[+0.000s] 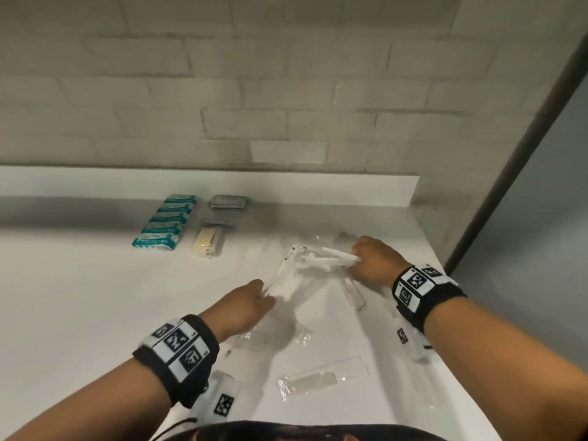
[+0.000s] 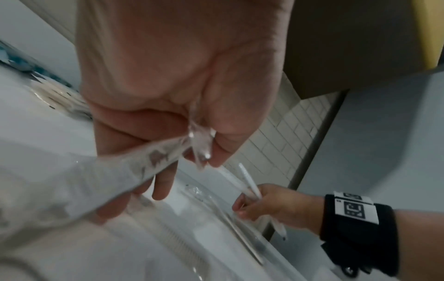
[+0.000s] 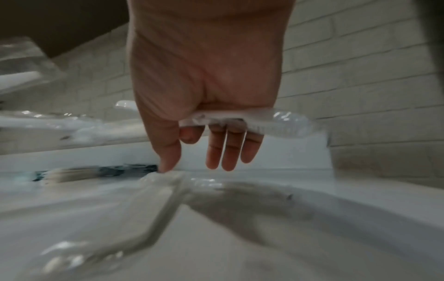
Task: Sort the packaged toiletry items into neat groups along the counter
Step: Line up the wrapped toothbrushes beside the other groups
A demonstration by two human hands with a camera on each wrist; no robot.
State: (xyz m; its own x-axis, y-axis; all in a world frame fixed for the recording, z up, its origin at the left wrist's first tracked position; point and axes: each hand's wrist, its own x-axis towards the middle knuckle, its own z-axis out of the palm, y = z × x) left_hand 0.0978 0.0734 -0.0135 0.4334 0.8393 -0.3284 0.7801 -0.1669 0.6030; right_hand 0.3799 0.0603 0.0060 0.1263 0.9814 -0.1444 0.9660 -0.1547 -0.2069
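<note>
Loose clear-wrapped toiletry packets (image 1: pixel 305 281) lie scattered on the white counter (image 1: pixel 79 297). My left hand (image 1: pixel 265 292) pinches the end of one clear packet (image 2: pixel 144 163) between thumb and fingers (image 2: pixel 204 152). Further right, my right hand (image 1: pixel 358 257) grips a bundle of white wrapped toothbrushes (image 1: pixel 331 257). The right wrist view shows one toothbrush's bristled head (image 3: pixel 271 123) sticking out of that hand (image 3: pixel 204 152), whose thumb tip touches another packet (image 3: pixel 168 180) on the counter. Sorted at the back are a row of teal packets (image 1: pixel 167 222), a yellow soap packet (image 1: pixel 208 241) and a grey tin (image 1: pixel 228 202).
A wrapped comb (image 1: pixel 321 378) lies near the counter's front, and more clear packets (image 1: pixel 270 338) lie under my left wrist. A tiled wall (image 1: pixel 286 90) and low ledge (image 1: pixel 222 186) bound the back. The counter ends at the right edge (image 1: pixel 451 313).
</note>
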